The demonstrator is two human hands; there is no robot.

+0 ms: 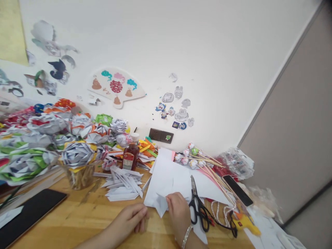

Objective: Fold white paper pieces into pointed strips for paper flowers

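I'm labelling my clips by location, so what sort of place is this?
Probably a paper-craft workspace: a wooden table holds clustered paper flowers, a pile of folded white pieces, and black-handled scissors near white paper. Whether it's a home or a workshop, I can't tell.

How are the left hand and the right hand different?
The right hand pinches a white piece of paper; the left hand is curled, with nothing seen in it. The right hand has a shiny bracelet at its wrist; the left hand has none. Both are over the wooden table.
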